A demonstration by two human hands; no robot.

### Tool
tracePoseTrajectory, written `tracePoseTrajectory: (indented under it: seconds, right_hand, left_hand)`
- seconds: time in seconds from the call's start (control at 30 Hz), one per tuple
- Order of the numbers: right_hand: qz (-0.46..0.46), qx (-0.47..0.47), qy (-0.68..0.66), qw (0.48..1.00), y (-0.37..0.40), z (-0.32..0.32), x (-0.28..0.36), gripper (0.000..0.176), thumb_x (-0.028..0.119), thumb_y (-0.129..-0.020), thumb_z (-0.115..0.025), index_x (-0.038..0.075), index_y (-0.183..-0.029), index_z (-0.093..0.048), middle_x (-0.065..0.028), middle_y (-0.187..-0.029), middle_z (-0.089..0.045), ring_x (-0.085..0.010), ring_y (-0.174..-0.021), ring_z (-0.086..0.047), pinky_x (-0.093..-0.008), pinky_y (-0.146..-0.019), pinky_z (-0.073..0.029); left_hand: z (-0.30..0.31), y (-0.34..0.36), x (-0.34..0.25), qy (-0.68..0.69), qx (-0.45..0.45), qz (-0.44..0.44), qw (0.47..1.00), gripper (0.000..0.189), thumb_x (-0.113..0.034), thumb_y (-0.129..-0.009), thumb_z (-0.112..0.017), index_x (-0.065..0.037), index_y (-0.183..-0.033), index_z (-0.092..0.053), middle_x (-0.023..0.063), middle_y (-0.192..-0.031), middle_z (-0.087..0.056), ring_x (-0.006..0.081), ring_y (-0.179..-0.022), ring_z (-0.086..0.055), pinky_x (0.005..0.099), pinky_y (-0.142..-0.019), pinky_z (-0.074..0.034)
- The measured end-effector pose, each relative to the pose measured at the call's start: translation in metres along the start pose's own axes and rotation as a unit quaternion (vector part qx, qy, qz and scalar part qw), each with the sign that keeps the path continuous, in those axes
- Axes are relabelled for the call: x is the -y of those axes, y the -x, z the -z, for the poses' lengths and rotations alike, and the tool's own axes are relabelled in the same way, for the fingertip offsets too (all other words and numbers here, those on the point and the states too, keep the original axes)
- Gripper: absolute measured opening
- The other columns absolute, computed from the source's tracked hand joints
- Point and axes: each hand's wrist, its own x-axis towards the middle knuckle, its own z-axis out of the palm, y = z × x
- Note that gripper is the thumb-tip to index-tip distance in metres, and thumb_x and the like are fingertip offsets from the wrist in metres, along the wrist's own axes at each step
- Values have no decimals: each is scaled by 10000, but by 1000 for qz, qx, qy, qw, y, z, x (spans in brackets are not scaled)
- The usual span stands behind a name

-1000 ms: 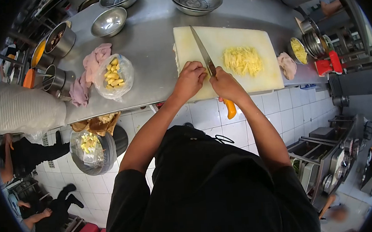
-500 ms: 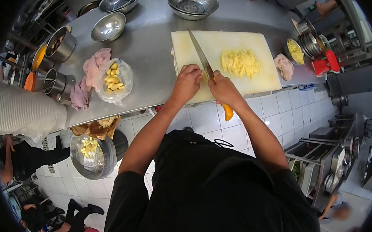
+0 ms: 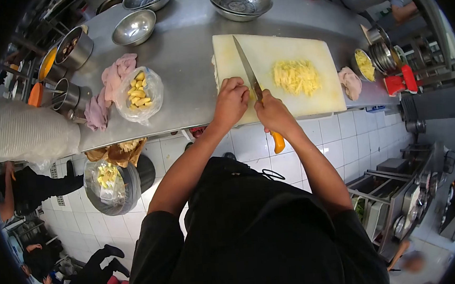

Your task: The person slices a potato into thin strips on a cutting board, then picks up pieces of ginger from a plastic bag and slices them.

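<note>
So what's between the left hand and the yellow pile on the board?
The knife, gripped by the right hand: its blade lies between left hand and pile, in the head view.

No lettering, label or number seems readable anywhere in this warped, distant view.

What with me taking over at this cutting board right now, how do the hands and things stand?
Left hand: curled on the near edge of the cutting board, knuckles by the blade; what it pins is hidden.
Right hand: gripping the orange-handled knife, tip pointing away.
Done: pile of yellow shreds on the board's right.
Left: bag of yellow chunks on the counter, left of the board, uncut.
</note>
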Motion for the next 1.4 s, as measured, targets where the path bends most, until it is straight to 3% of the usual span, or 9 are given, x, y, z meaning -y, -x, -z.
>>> tracePoseTrajectory:
  seconds: [0.3,0.63,0.73,0.83,1.03,1.13,1.23,1.4]
  right_hand:
    - [-7,7,-25,1000,-2,2,2,276,173,-1011,-465,-93,-1082,-478,-256,-726,-671,-333,-507,-673,-441,-492,-565]
    - [-8,4,-25,1000,-7,0,4,280,171,-1012,-456,-91,-1107,-481,-257,-731,-672,-334,-502,-673,-441,-488,-565]
    - [-23,12,-24,999,-11,-5,0,344,189,-1020,-452,-70,-1244,-479,-200,-762,-653,-275,-490,-653,-399,-471,-547]
    - [20,-17,-18,1000,-17,-15,-8,259,172,-1014,-475,-77,-1085,-479,-247,-720,-668,-336,-502,-669,-442,-479,-563]
    - [-17,7,-35,999,-25,2,-2,296,200,-1013,-480,-71,-1132,-491,-245,-779,-679,-320,-511,-671,-431,-475,-560]
    - [-26,22,-47,998,-15,16,3,323,195,-1010,-490,-53,-1217,-491,-196,-769,-640,-256,-486,-637,-387,-447,-520]
    - [-36,22,-27,999,-4,19,10,323,207,-1017,-484,-47,-1216,-494,-183,-757,-630,-250,-481,-630,-385,-442,-519]
    - [-4,10,7,1000,5,10,9,312,183,-1026,-454,-95,-1159,-504,-229,-710,-671,-307,-497,-664,-424,-499,-561]
  left_hand:
    - [-5,1,4,44,-50,5,998,87,-7,-825,-728,1,-908,-749,90,-1018,-664,306,-971,-619,394,-847,-538]
    - [-2,0,0,26,-35,-3,999,103,-31,-817,-751,-18,-918,-761,79,-1024,-659,296,-973,-615,386,-840,-542]
    - [-3,0,1,16,-30,-7,999,112,-21,-800,-759,-23,-912,-768,75,-1014,-653,292,-971,-610,387,-835,-542]
    - [-3,1,3,11,-20,-9,1000,117,-8,-787,-761,-22,-902,-772,73,-1016,-648,291,-977,-606,389,-831,-541]
    - [-3,0,5,-3,-12,-20,1000,153,6,-777,-775,-36,-924,-776,77,-1037,-651,289,-969,-612,379,-842,-543]
    - [-2,3,5,-1,-14,-18,1000,151,8,-778,-773,-36,-922,-776,79,-1030,-647,289,-961,-611,377,-838,-544]
    - [-2,0,4,-4,-15,-21,1000,144,5,-779,-774,-35,-917,-775,80,-1028,-646,288,-955,-611,376,-836,-545]
    - [-3,2,6,0,-16,-15,1000,128,-7,-779,-777,-35,-904,-772,77,-1035,-652,284,-963,-616,374,-836,-543]
